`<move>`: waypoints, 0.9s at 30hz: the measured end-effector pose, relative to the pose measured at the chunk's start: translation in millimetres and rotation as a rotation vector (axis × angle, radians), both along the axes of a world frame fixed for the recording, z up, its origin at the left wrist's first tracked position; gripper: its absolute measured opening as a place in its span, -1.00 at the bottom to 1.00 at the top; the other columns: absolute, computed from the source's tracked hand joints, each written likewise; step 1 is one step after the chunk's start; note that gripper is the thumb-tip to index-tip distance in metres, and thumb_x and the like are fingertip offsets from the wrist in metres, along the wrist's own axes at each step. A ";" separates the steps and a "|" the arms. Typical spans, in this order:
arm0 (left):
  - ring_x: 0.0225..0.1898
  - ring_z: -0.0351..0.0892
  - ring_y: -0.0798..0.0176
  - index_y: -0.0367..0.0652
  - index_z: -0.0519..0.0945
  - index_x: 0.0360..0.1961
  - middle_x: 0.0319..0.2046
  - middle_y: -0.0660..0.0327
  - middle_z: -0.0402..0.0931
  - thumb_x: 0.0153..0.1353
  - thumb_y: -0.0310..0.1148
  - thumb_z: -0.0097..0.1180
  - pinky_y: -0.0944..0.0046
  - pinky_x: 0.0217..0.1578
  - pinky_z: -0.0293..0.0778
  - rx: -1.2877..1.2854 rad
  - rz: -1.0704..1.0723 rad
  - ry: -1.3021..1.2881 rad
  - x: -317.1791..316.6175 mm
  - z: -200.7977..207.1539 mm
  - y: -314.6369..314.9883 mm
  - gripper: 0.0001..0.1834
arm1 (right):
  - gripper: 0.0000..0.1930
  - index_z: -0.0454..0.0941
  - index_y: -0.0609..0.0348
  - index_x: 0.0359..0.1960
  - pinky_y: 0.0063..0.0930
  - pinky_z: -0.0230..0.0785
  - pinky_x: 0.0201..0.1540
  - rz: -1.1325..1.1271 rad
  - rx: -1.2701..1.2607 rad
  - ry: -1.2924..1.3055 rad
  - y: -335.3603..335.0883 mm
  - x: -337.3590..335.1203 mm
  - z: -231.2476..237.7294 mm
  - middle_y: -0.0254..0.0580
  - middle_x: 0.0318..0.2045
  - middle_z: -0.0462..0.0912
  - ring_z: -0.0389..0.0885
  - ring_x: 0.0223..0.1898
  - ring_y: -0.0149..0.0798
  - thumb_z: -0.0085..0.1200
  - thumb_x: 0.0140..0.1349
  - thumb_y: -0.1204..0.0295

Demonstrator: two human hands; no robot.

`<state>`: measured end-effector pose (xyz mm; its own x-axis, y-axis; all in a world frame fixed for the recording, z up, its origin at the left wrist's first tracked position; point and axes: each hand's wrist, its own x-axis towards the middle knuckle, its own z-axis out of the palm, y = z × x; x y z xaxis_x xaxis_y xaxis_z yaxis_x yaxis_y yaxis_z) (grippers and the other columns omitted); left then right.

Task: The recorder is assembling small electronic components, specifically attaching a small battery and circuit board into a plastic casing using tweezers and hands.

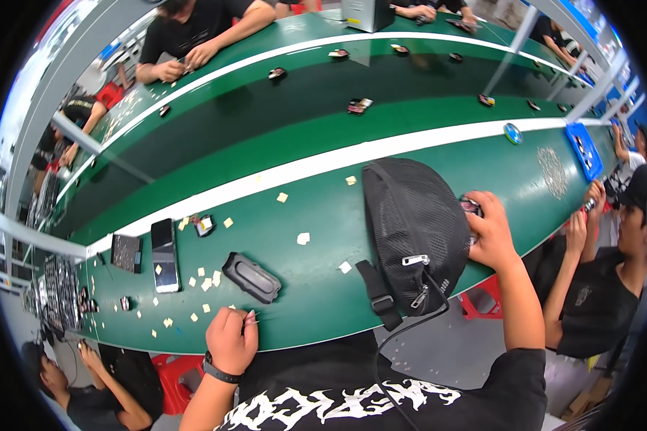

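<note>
My left hand [231, 339] is closed at the table's near edge, with thin metal tweezers [254, 318] poking out between thumb and fingers. A black oblong case [251, 278] lies just beyond it. At the right, my right hand [490, 228] grips a small dark part [471, 207] with a pinkish face, mostly covered by the fingers. Between the hands sits a black mesh waist bag [413, 223], its strap and buckle hanging toward me and its right side beside my right hand. A thin black cable crosses the bag's near end.
Small pale paper squares [282, 197] are scattered over the green table [323, 269]. A phone [165, 255] and a black tray [126, 253] lie left. Small parts [359, 106] sit on the dark belt. Right stand a blue tray [584, 151] and a round tin [512, 133]. Co-workers sit around.
</note>
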<state>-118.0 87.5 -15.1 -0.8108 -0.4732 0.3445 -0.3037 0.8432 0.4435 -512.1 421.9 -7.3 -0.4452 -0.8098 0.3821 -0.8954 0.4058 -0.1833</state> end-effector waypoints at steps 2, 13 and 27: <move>-0.53 0.48 -0.04 -0.23 0.54 -0.42 -0.49 0.09 0.44 0.10 -0.59 0.28 0.08 -0.51 0.40 -0.015 0.022 -0.003 2.5 2.8 0.0 -0.87 | -0.56 0.70 0.09 -0.19 -0.01 0.40 0.13 -0.021 -0.033 0.023 -5.4 0.9 5.0 -0.01 0.10 0.52 0.51 0.09 0.16 0.41 -0.16 0.22; -0.51 0.52 0.00 -0.20 0.57 -0.43 -0.49 0.13 0.44 0.10 -0.52 0.33 0.11 -0.49 0.43 -0.027 0.080 0.028 15.6 1.5 -9.2 -0.87 | -0.62 0.66 0.21 -0.29 -0.18 0.52 0.03 -0.124 -0.164 -0.001 -11.9 -12.5 -5.0 0.06 0.10 0.49 0.60 0.00 0.09 0.48 -0.18 0.38; -0.52 0.53 0.03 -0.17 0.60 -0.40 -0.47 0.16 0.48 0.12 -0.46 0.33 0.13 -0.49 0.46 -0.006 0.138 0.033 34.7 -1.8 -26.6 -0.89 | -0.70 0.55 0.27 -0.28 -0.37 0.41 0.11 -0.284 -0.270 -0.271 -4.7 -86.4 -36.1 -0.08 0.10 0.55 0.57 0.02 -0.14 0.44 0.01 0.53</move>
